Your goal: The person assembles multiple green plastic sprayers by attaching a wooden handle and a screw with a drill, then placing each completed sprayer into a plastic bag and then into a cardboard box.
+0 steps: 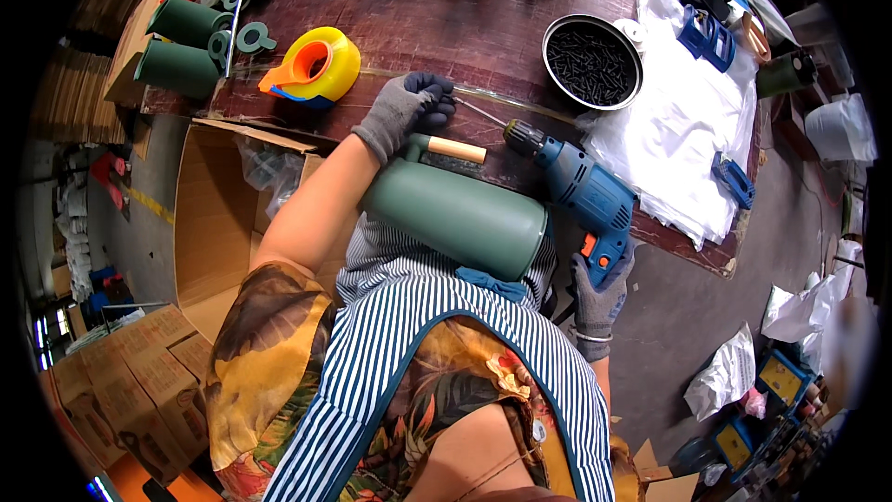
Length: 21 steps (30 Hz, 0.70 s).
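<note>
Dark green, smooth cylindrical canister lies on its side across my lap, just off the table edge. Looks hollow, so probably light for its bulk, fairly stiff, and apt to roll or slide under gloves. Best hold: round the body, or by the pale wooden rod handle on its green bracket. Blue power drill with orange trigger: likely the heavy one, nose-heavy; take it by the rear grip.

My right hand, gloved grey, is wrapped round that grip. My left hand, also gloved, has its fingers bent in at the tip of the thin steel bit; can't tell if they pinch anything.

Beyond: yellow-and-orange tape dispenser, round bowl of small black screws, white plastic bags, all on the dark red table.
</note>
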Each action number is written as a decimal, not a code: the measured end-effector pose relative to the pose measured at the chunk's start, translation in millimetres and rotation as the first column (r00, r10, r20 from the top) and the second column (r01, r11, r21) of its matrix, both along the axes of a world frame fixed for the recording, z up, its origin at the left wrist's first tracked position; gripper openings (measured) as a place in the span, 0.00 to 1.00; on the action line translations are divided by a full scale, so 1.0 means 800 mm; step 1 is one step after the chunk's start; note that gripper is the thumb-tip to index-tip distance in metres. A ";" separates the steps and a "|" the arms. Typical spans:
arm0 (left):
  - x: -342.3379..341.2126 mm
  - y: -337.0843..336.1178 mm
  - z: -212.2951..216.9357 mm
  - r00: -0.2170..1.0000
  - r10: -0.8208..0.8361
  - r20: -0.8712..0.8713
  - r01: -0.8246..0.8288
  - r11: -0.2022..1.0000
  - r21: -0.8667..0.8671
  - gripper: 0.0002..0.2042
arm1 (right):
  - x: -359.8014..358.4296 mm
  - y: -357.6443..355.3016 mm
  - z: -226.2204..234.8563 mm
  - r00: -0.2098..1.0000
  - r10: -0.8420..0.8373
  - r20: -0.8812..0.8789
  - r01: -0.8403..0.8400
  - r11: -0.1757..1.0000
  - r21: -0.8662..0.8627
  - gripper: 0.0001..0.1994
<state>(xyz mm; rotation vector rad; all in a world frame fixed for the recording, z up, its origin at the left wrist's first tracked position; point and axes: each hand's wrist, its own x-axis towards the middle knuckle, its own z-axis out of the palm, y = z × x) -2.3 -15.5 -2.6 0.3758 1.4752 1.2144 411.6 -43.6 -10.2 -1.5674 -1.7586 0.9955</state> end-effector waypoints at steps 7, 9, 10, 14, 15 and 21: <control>0.002 -0.004 -0.005 0.989 -0.044 -0.142 0.064 0.988 0.138 0.08 | 0.022 0.015 -0.006 0.906 -0.062 -0.419 -0.086 0.942 -0.324 0.37; -0.004 0.001 -0.009 0.988 -0.070 -0.139 0.087 0.989 0.118 0.08 | 0.022 0.032 0.001 0.708 -0.281 -0.648 -0.171 0.822 -0.544 0.29; -0.005 0.002 -0.010 0.984 -0.089 -0.156 0.106 0.989 0.103 0.09 | 0.024 0.039 -0.012 0.786 -0.194 -0.587 -0.171 0.844 -0.508 0.24; -0.004 -0.015 -0.008 0.898 0.083 -0.431 0.002 0.981 0.193 0.15 | 0.018 0.043 -0.016 0.705 -0.356 -0.613 -0.148 0.772 -0.619 0.22; 0.002 -0.029 -0.002 0.795 -0.028 -0.606 0.175 0.967 0.184 0.18 | 0.020 0.045 -0.012 0.690 -0.390 -0.610 -0.149 0.748 -0.647 0.22; 0.001 -0.082 0.038 0.186 -0.463 -0.866 0.598 0.753 -0.274 0.24 | 0.087 0.058 0.005 0.640 -0.469 -0.608 -0.235 0.634 -0.737 0.24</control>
